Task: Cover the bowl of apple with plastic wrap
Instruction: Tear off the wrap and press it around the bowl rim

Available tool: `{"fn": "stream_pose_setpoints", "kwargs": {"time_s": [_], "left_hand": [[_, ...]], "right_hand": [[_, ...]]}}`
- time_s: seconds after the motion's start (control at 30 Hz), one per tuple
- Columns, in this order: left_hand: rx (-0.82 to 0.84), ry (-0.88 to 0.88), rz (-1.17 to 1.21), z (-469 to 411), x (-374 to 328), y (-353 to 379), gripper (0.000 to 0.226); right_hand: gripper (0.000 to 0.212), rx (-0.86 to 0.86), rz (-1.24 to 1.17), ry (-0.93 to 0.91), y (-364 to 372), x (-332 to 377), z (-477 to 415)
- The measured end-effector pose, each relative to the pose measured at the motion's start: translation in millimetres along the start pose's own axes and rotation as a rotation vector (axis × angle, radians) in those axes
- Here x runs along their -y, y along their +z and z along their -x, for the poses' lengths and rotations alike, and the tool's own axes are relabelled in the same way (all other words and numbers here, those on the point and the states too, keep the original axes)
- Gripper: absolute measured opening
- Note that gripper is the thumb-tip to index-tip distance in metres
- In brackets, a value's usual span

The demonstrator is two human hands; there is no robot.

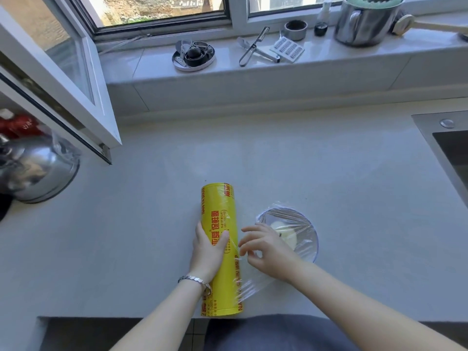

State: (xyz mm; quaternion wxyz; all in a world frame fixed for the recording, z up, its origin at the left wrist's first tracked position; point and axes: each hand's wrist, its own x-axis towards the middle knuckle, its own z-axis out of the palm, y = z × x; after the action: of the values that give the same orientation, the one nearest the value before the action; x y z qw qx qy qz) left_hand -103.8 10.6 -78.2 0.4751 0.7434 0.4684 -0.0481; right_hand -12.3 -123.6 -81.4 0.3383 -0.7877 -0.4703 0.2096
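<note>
A yellow roll of plastic wrap (pixel 220 239) lies lengthwise on the pale counter near its front edge. My left hand (pixel 207 247) grips the roll from its left side, thumb across the top. To the roll's right stands a small clear bowl (pixel 307 239) with pale apple pieces (pixel 285 235) inside, and clear film (pixel 291 216) is stretched over its top. A sheet of that film still runs from the roll toward the bowl. My right hand (pixel 266 247) sits between roll and bowl, fingertips pinching the film close to the roll.
An open window sash (pixel 63 79) juts over the counter at left, above a steel kettle (pixel 38 171). A sink (pixel 450 153) is at the right edge. The windowsill holds a steel pot (pixel 364 21), a peeler (pixel 253 46), a grater and a small tray of rings.
</note>
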Motion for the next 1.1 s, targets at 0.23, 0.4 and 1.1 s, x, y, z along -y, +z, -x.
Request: {"fn": "stream_pose_setpoints", "kwargs": {"time_s": [0.23, 0.4, 1.1], "left_hand": [[-0.009, -0.013, 0.003, 1, -2, 1, 0.078], [-0.003, -0.019, 0.003, 0, 0, 0, 0.078], [-0.04, 0.035, -0.006, -6, 7, 2, 0.077]], "right_hand": [[0.02, -0.016, 0.074, -0.214, -9, -8, 6], [0.017, 0.122, 0.084, -0.2, -10, -1, 20], [0.035, 0.063, 0.202, 0.154, 27, 30, 1]]}}
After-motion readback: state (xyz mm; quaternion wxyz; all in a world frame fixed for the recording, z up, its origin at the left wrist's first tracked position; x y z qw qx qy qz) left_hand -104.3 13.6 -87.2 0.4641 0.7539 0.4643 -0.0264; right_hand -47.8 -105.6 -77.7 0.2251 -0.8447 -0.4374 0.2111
